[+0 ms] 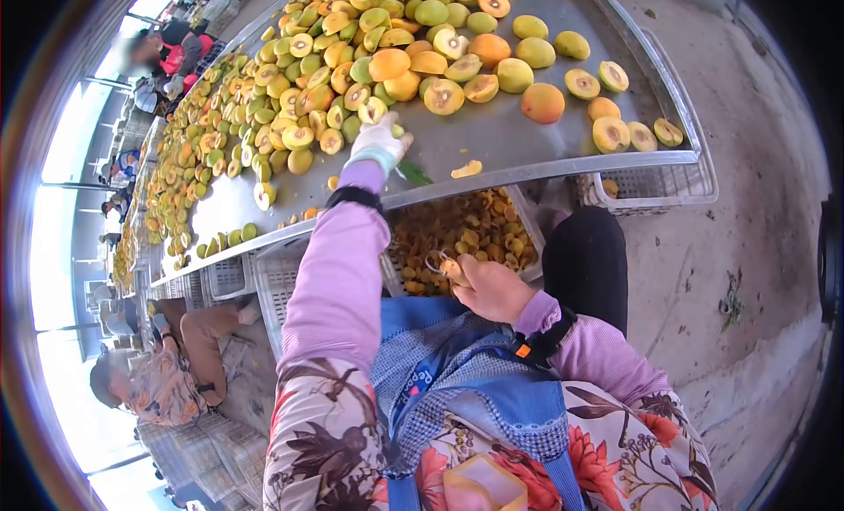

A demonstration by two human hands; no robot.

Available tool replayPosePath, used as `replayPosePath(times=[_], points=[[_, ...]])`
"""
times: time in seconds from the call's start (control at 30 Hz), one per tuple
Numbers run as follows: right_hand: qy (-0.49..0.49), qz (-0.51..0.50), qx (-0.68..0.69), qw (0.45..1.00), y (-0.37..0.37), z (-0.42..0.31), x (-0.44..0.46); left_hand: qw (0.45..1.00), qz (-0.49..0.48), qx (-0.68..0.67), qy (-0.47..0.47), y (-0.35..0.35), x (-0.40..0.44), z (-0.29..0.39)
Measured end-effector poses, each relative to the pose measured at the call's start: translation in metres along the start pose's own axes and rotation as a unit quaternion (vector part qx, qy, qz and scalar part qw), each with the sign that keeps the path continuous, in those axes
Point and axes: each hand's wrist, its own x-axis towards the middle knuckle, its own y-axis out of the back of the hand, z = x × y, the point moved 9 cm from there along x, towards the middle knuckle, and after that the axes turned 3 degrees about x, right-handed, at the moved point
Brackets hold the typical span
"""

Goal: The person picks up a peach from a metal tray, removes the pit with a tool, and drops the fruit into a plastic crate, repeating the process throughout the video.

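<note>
My left hand (380, 144), in a white glove, is at the near edge of a heap of yellow-green apricots (387, 65), many of them halved. Its fingers are closed around an apricot half (398, 131), mostly covered by the glove. My right hand (494, 289) is bare and low in front of my apron, wrapped round the handle of a small pitting tool (451, 269) with a metal loop at its end. Below the table edge, between both hands, stands a crate of brownish-orange apricot scraps (475, 234).
The metal table (492, 146) has a raised rim. A green leaf (413, 173) and an apricot scrap (467, 169) lie near its edge. A white plastic crate (651, 186) stands under the right corner. Another person (167, 375) sits at the left; more people are farther back.
</note>
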Motion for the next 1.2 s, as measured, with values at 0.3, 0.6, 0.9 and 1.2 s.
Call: replayPosePath(times=[0.3, 0.6, 0.9, 1.2], points=[[-0.024, 0.021, 0.473, 0.881, 0.031, -0.014, 0.003, 0.562, -0.189, -0.805, -0.017, -0.003, -0.082, 0.021], [0.105, 0.131, 0.167, 0.971, 0.039, -0.028, -0.006, 0.519, -0.029, -0.852, 0.061, -0.038, -0.172, 0.05], [0.051, 0.14, 0.128, 0.981, 0.032, -0.023, -0.012, 0.589, 0.097, -0.797, 0.095, -0.034, -0.188, 0.052], [0.05, 0.035, 0.171, 0.983, 0.016, -0.015, 0.0, 0.635, 0.128, -0.754, 0.109, -0.029, -0.191, 0.047]])
